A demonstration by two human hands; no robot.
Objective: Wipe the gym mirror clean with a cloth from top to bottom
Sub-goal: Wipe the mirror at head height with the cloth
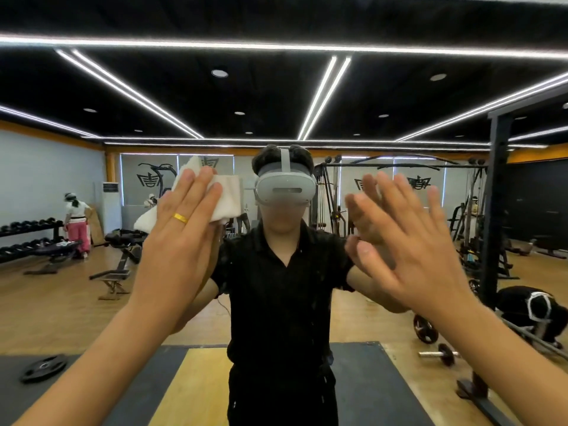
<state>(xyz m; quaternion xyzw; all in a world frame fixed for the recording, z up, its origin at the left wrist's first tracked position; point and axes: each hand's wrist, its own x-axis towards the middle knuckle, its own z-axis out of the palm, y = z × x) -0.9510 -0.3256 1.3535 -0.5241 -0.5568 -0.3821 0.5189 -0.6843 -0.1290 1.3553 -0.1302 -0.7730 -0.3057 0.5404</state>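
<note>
Left hand (181, 229) flat on cloth (229, 198) against mirror (276, 96)

Mirror (276, 87) fills view ahead; cloth (229, 196) lies flat on mirror, left of centre; left grip (181, 216) lies over cloth, pressing it to mirror; right grip (412, 241) right of centre, level with left grip, just before mirror.

gold ring (180, 218) on left hand (178, 238)
</note>
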